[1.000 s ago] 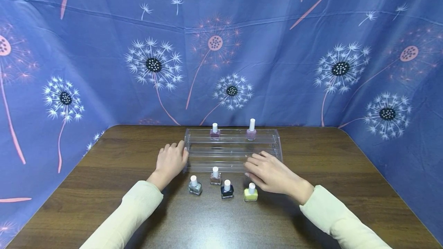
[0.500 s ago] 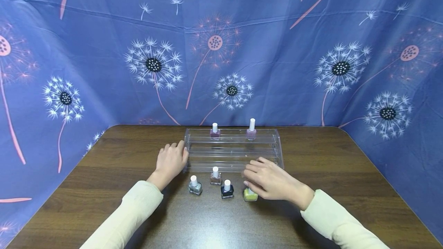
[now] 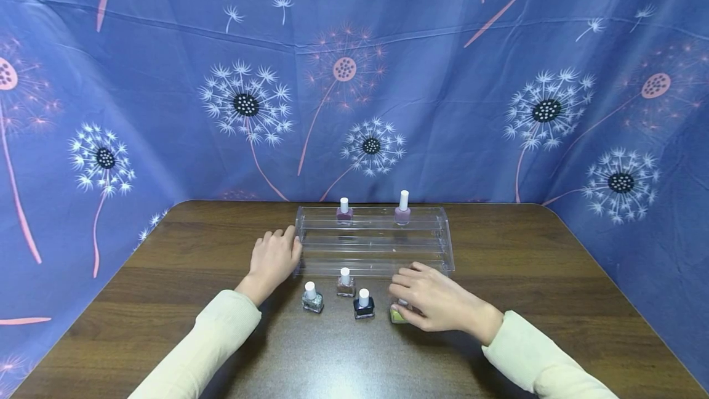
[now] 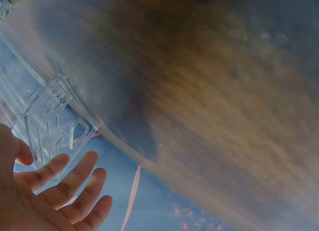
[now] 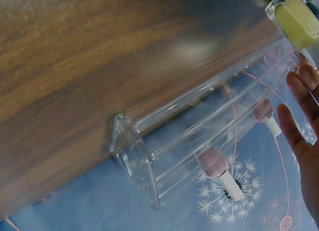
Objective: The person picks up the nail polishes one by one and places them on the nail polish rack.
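Note:
My left hand (image 3: 275, 255) rests at the left end of a clear acrylic tiered rack (image 3: 365, 241); in the left wrist view its fingers are spread beside the end panel. My right hand (image 3: 429, 296) is over a yellow nail polish bottle (image 3: 397, 315), thumb and fingers around its white cap, which shows in the gap between them. The right wrist view has the yellow bottle (image 5: 297, 23) at top right, by loosely extended fingers (image 5: 294, 129). On the rack's top tier stand a dark purple nail polish bottle (image 3: 344, 214) and a mauve nail polish bottle (image 3: 402, 214).
In front of the rack, on the wooden table (image 3: 194, 245), stand a glittery grey-green bottle (image 3: 312, 302), a brownish bottle (image 3: 346, 288) and a black bottle (image 3: 364, 308). A blue dandelion-print cloth (image 3: 443, 79) hangs behind and at both sides.
My right hand has drawn back from the rack's lower right tier toward me and down over the yellow bottle, covering most of its cap. My left hand has stayed still.

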{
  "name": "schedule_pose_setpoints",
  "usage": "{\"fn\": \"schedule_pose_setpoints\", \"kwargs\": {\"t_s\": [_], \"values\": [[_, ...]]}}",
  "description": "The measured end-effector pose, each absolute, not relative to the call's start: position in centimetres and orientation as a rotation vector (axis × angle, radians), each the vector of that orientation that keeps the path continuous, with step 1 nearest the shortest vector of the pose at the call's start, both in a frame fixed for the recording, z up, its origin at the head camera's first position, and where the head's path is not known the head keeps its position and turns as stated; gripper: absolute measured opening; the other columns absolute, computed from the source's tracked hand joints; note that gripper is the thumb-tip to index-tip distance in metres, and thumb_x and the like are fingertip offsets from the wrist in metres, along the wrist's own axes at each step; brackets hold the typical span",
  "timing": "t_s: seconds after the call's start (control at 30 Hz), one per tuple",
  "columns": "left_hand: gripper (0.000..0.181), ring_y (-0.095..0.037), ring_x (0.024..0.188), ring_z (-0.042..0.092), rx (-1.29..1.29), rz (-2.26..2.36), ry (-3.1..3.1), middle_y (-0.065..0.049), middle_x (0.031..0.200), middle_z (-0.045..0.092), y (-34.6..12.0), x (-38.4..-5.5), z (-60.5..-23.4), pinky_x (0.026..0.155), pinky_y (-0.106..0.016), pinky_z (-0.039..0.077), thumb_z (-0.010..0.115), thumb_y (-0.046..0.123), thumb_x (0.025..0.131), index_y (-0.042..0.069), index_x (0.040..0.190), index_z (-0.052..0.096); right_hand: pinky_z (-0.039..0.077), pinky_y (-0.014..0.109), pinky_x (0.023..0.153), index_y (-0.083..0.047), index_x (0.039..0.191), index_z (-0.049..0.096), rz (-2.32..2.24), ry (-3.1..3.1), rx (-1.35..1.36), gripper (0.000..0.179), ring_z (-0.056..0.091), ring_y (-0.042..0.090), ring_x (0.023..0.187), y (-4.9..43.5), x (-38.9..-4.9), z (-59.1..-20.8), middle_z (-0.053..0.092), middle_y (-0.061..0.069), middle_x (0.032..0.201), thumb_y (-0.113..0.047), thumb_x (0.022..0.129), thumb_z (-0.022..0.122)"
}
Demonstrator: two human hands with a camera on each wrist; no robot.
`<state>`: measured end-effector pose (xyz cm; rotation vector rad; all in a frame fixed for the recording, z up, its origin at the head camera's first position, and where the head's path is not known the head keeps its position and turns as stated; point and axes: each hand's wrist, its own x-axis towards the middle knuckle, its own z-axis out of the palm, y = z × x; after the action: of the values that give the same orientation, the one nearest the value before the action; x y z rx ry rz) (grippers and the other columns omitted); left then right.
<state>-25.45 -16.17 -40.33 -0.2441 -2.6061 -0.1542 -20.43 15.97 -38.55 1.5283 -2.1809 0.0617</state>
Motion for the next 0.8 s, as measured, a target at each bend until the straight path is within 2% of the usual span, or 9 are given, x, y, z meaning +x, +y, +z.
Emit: {"fn": "schedule_pose_setpoints", "kwargs": {"t_s": [0.2,0.53,0.8], "values": [[0.020,-0.036,0.069,0.059,-0.239,-0.163,-2.610,-0.017,0.078,0.064,-16.14,-25.43,-40.29,0.057,-0.046,0.044,0.049,0.022,0.089,0.004,0.091,0.058,0.044,0.030,0.069,-0.019,0.086,0.057,0.065,-2.182,1.546,0.009,0.051,0.006,0.075,16.10,-20.38,-38.86,0.055,-0.011,0.080,-0.024,0.080,0.062],[0.029,-0.036,0.075,0.060,-0.236,-0.178,-2.644,-0.018,0.087,0.066,-16.28,-25.27,-40.22,0.062,-0.047,0.046,0.046,0.024,0.091,0.003,0.105,0.060,0.045,0.031,0.071,-0.020,0.085,0.056,0.053,-2.206,1.543,0.011,0.052,0.006,0.076,16.25,-20.16,-38.97,0.055,-0.012,0.079,-0.022,0.076,0.063],[0.026,-0.036,0.072,0.060,-0.243,-0.184,-2.617,-0.018,0.083,0.065,-16.28,-25.41,-40.38,0.060,-0.047,0.045,0.046,0.023,0.090,0.003,0.100,0.060,0.044,0.031,0.069,-0.020,0.083,0.055,0.047,-2.208,1.550,0.014,0.051,0.006,0.074,16.25,-20.13,-38.92,0.053,-0.012,0.077,-0.018,0.072,0.063]]}}
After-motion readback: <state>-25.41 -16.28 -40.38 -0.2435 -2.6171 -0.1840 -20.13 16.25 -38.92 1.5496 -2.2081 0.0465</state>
